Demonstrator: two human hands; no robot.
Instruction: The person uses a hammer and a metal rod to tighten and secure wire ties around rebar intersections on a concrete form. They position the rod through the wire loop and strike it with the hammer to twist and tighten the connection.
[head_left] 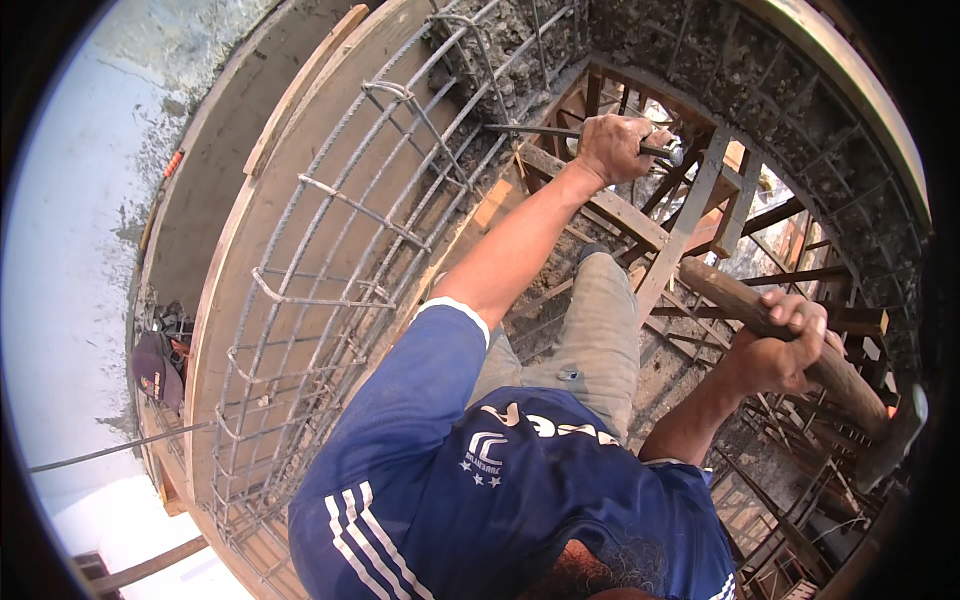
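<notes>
My left hand, arm stretched forward, is closed round a chisel, a dark steel bar. The bar's tip points left toward the rough concrete behind the rebar, and whether it touches is unclear. Its shiny struck end sticks out right of my fist. In my right hand, lower and to the right, is the thick wooden handle of a hammer. The fingers wrap the handle midway. The hammer's metal head hangs at the lower right, well apart from the chisel.
A curved rebar cage runs along my left, against a plywood form. Below and ahead are wooden props and planks with gaps between them. A curved concrete wall rises at the right. A cap shows at far left.
</notes>
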